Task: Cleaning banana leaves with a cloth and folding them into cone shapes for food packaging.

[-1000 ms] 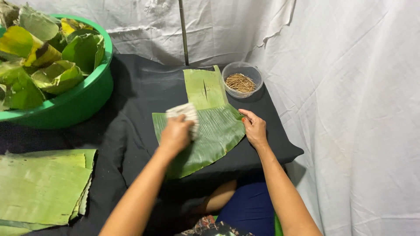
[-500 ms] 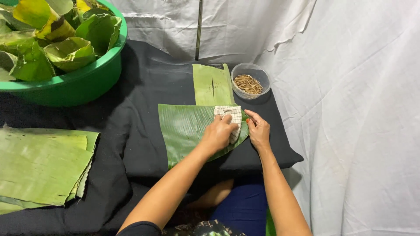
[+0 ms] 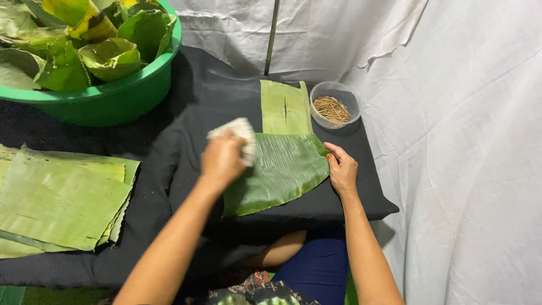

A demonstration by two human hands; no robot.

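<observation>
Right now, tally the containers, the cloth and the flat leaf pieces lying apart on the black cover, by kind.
Green basin of folded leaves: 1
Clear bowl of small sticks: 1
White cloth in the left hand: 1
Single leaf pieces: 2, wide leaf under the right hand, narrow strip
Leaf stack: 1
Total: 6

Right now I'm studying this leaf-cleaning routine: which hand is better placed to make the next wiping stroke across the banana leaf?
Probably the left hand: it grips the white cloth over the banana leaf. The right hand has no cloth and presses on the leaf's right edge.
</observation>
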